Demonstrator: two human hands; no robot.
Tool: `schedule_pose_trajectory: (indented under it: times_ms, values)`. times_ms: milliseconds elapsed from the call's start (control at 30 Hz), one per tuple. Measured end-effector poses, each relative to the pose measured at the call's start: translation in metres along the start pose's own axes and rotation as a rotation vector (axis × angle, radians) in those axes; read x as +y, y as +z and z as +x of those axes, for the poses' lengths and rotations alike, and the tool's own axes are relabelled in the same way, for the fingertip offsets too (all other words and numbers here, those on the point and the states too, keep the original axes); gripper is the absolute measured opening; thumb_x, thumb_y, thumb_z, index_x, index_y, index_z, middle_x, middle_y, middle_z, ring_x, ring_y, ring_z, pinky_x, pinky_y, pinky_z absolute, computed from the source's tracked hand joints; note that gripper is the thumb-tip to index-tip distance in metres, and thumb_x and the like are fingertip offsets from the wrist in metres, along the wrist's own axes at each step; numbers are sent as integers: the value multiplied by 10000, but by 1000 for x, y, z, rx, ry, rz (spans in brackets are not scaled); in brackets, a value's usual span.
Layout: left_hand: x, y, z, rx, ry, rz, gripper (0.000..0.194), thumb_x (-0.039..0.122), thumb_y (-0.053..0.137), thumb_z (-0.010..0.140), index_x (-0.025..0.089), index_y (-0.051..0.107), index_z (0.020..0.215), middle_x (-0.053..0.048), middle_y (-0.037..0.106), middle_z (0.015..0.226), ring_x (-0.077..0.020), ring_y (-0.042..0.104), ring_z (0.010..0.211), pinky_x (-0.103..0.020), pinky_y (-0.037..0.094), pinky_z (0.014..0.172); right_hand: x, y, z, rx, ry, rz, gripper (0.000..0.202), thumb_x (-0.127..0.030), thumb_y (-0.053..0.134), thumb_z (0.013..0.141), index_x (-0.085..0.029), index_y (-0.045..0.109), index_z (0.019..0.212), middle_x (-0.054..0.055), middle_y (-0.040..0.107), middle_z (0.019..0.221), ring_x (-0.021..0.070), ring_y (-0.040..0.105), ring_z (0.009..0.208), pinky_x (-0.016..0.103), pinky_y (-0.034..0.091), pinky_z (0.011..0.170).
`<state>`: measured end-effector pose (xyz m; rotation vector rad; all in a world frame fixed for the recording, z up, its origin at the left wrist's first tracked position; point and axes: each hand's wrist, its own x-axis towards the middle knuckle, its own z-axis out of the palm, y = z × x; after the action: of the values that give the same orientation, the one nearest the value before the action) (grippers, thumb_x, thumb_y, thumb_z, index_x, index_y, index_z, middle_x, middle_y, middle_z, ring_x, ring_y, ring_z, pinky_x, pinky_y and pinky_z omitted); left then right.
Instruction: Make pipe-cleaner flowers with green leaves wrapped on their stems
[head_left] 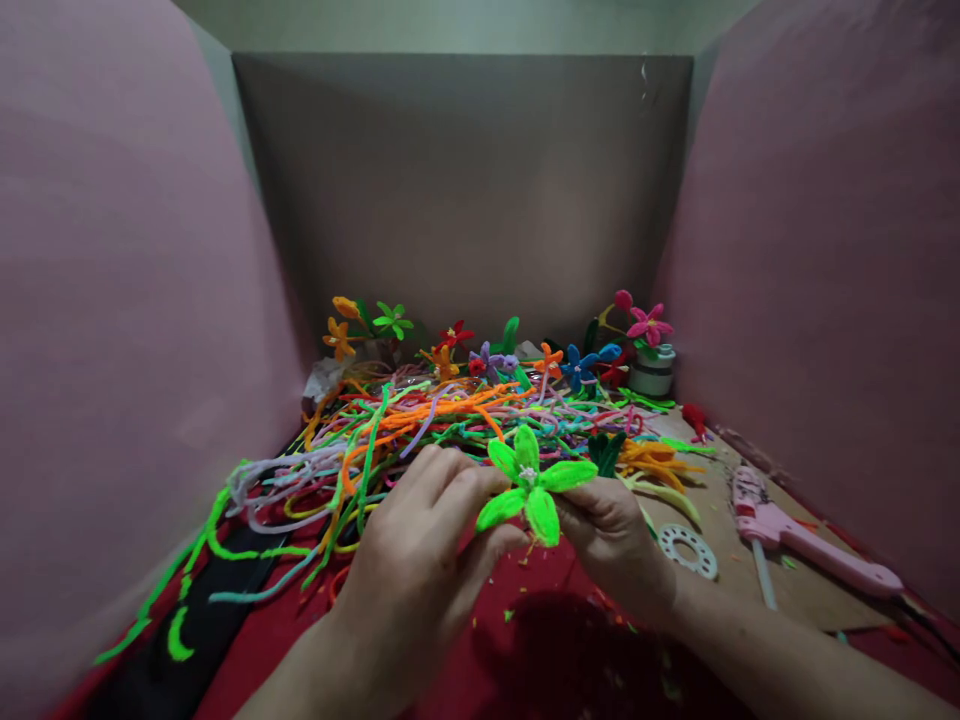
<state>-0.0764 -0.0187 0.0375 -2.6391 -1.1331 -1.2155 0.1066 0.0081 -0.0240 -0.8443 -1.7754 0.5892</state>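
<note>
A bright green pipe-cleaner flower [541,515] with several looped petals and a pale centre faces me, held up between both hands. My left hand [424,535] pinches at its left side, thumb and forefinger closed by the left petals. On the other side my right hand [619,545] has its fingers closed just behind the right petal. The flower hides its own back and the right fingertips. Behind the hands lies a wide heap of loose pipe cleaners [450,410] in many colours.
Finished flowers stand along the back, including a pink one [649,325] by a white pot [652,370]. At right, a pink glue gun [817,550] and a white ring with holes [688,551] lie on cardboard [810,600]. Red cloth [517,660] with green scraps is below; pink walls flank both sides.
</note>
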Motion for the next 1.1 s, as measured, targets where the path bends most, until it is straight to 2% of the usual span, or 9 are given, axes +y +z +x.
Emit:
schedule_pose_trajectory:
  times_ms: [167,267,333,467,533,633,800,933,1100]
  values:
    - [5,14,-3,81,329,204,166,97,510,811,142,612,934,-69,611,799,-180,497,735,-314,413,655,-1,3,0,0,10,100,207,-228,528,817,-162,601,634,-5,493,587,110,423,547,235,364,526]
    - [7,12,-3,129,398,258,177,97,530,799,142,619,945,-81,633,852,-197,507,785,-340,420,706,-4,5,2,13,56,254,208,-219,551,796,-162,607,605,-12,533,569,102,461,539,223,383,524]
    - [9,7,-5,219,258,171,185,102,578,773,173,619,939,-57,631,861,-184,519,811,-319,422,738,-8,4,5,8,154,401,209,-233,560,793,-160,623,608,-13,565,548,107,512,540,227,416,542]
    - [9,5,-14,437,-409,-203,80,204,593,781,203,614,859,-5,613,789,-130,546,728,-230,427,641,-14,1,11,10,277,626,191,-277,606,778,-152,651,641,-10,609,543,116,567,531,259,464,593]
    - [7,12,-16,304,-646,-477,95,255,618,757,178,630,811,-4,617,725,-119,543,659,-210,416,577,-16,0,12,-11,259,719,199,-287,612,781,-150,654,642,-5,620,561,117,578,536,272,472,615]
    - [6,23,-11,206,-773,-759,189,278,641,729,145,648,864,-18,624,727,-96,515,580,-205,401,527,-18,-1,12,-56,231,820,206,-296,622,774,-142,661,643,10,632,577,129,596,540,278,475,586]
    - [7,13,9,383,-445,-459,213,227,588,782,228,646,987,-20,618,917,-131,561,810,-241,445,715,-20,-2,11,-121,225,900,209,-283,658,742,-128,651,603,9,615,550,113,577,482,253,466,513]
    - [1,-5,24,237,-61,-113,283,127,556,791,292,674,989,-19,597,999,-151,546,945,-283,435,821,-19,-3,10,-260,233,1032,198,-287,658,741,-122,651,630,14,616,541,121,576,460,254,462,475]
    - [-4,-12,30,27,138,-181,270,97,537,808,262,686,961,-40,648,937,-139,596,850,-263,470,736,-19,-5,5,-440,219,1095,224,-299,657,743,-103,661,634,31,619,525,137,585,456,262,459,471]
